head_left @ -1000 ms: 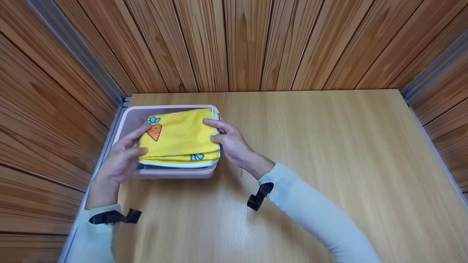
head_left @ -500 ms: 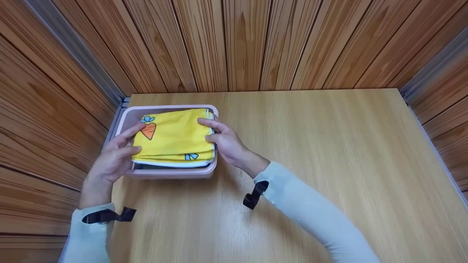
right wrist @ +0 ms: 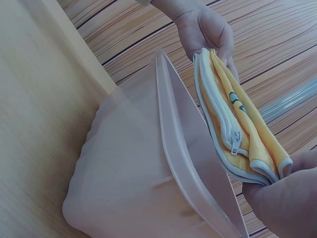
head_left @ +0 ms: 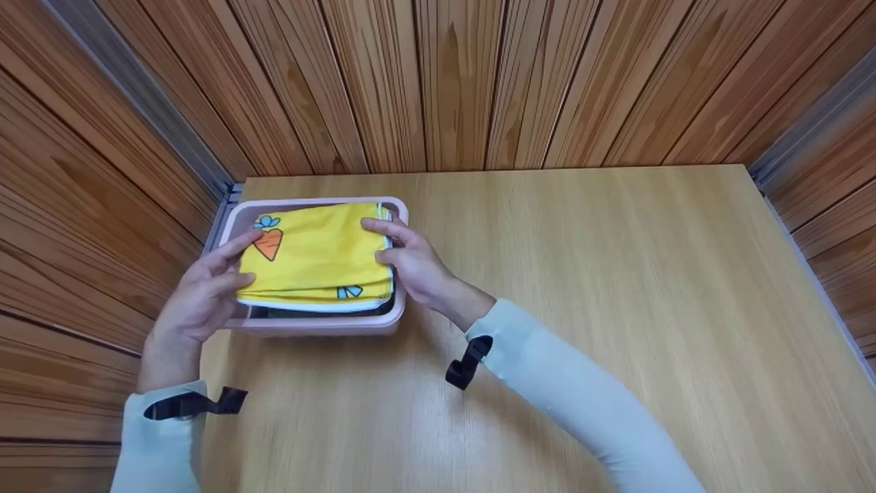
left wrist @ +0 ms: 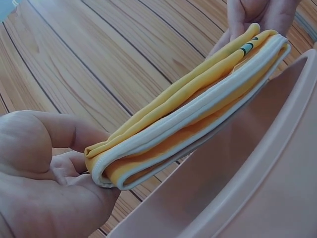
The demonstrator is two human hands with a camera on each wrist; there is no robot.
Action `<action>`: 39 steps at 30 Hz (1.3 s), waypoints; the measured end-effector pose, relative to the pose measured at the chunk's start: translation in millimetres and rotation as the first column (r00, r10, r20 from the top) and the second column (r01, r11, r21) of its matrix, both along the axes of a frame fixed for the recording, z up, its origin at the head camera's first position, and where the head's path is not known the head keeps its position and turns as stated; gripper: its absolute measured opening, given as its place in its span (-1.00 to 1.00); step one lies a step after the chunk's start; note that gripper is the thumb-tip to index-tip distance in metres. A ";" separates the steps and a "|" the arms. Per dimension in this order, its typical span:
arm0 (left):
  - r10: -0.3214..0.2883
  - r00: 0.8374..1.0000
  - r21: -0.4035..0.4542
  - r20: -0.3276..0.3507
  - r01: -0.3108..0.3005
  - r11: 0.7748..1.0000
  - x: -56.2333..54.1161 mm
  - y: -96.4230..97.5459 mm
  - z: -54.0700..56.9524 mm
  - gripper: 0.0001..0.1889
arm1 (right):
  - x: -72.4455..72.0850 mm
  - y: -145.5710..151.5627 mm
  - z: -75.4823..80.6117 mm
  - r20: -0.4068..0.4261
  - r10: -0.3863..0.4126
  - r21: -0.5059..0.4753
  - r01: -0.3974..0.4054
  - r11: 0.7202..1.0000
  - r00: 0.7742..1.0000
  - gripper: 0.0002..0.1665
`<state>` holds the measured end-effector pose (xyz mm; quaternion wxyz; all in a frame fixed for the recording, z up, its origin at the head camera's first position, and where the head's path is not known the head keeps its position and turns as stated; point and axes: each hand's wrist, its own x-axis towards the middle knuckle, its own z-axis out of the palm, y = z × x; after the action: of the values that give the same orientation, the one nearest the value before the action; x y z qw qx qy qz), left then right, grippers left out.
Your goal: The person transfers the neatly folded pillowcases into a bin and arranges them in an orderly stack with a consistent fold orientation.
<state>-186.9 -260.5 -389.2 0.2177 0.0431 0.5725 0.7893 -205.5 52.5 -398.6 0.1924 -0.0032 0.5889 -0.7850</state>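
A folded yellow zippered fabric cover (head_left: pixel 315 250) with a carrot print and white edging is held level just over a pale pink plastic bin (head_left: pixel 321 330). My left hand (head_left: pixel 202 294) pinches its left end, thumb on top and the other fingers partly underneath. At the opposite end my right hand (head_left: pixel 421 263) grips the edge the same way. In the left wrist view, the folded layers of the cover (left wrist: pixel 188 104) show edge-on above the bin rim (left wrist: pixel 247 183). A white zipper pull (right wrist: pixel 236 143) hangs from the cover in the right wrist view.
The bin stands at the back left of a wooden table (head_left: pixel 561 274), near the left wood-panel wall (head_left: pixel 82 226). Something dark (head_left: pixel 321 313) shows inside the bin under the cover. Bare tabletop stretches to the right.
Both hands have moved a little to the left with the folded cover, so more of the bin's right side shows. The bin has hardly moved.
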 end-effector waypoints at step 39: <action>0.003 1.000 -0.041 0.012 -0.002 0.999 -7.8 -18.0 -6.0 -0.31 | -6.7 -20.9 -4.5 0.013 -0.016 0.184 0.013 0.983 1.000 -0.36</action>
<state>-194.7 -278.5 -395.3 0.2211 0.0332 0.5871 0.7780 -212.1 31.7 -403.1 0.1905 0.0247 0.6574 -0.7286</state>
